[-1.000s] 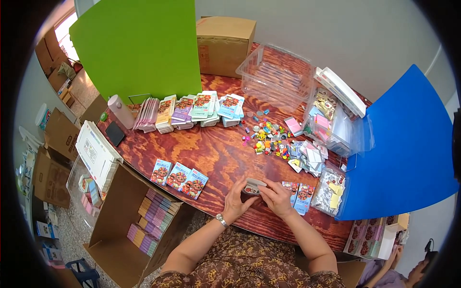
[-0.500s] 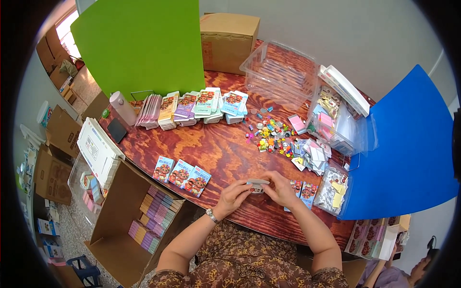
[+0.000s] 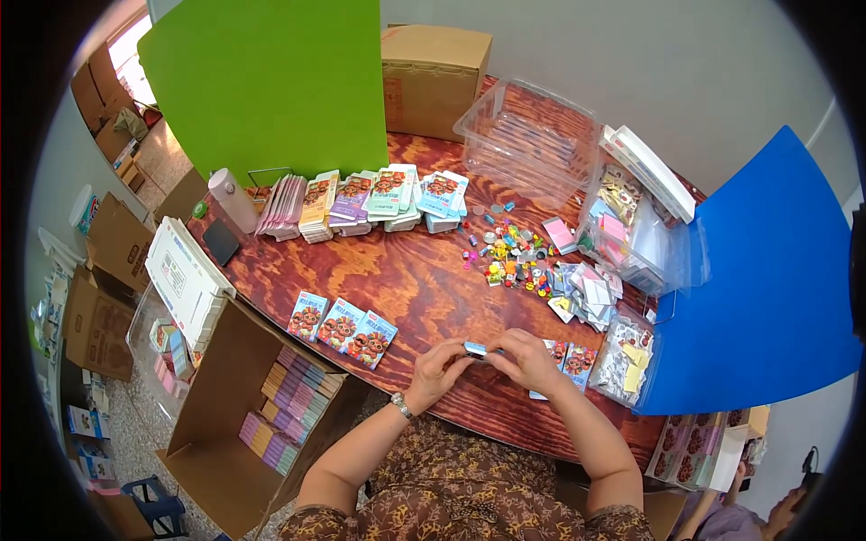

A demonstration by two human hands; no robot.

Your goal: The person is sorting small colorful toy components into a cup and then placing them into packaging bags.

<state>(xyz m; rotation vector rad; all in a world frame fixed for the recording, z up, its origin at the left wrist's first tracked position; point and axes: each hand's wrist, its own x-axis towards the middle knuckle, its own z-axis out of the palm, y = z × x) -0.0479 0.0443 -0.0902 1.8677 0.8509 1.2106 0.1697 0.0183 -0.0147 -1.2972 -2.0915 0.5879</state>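
Note:
Between my two hands, just past the table's front edge, is a small blue-and-white printed box [image 3: 475,349], seen end-on. The fingers of my left hand [image 3: 437,371] pinch its left side, and those of my right hand [image 3: 526,362] grip its right side. Much of the box is hidden behind the fingers. To the left, three blue printed boxes [image 3: 341,325] lie side by side on the table. Beside my right wrist lie similar blue boxes [image 3: 579,362], partly covered by the hand and forearm.
Stacks of flat cartons [image 3: 390,193] line the table's far left. Small colourful trinkets [image 3: 514,257] and loose cards [image 3: 586,293] are heaped at centre right. A clear tray of small packets [image 3: 624,361] sits by the blue panel [image 3: 758,298]. An open carton [image 3: 212,424] stands at left.
The box in my hands showed an open pale end with a raised flap; now its blue end panel shows flat on top. Both hands have stayed in nearly the same place.

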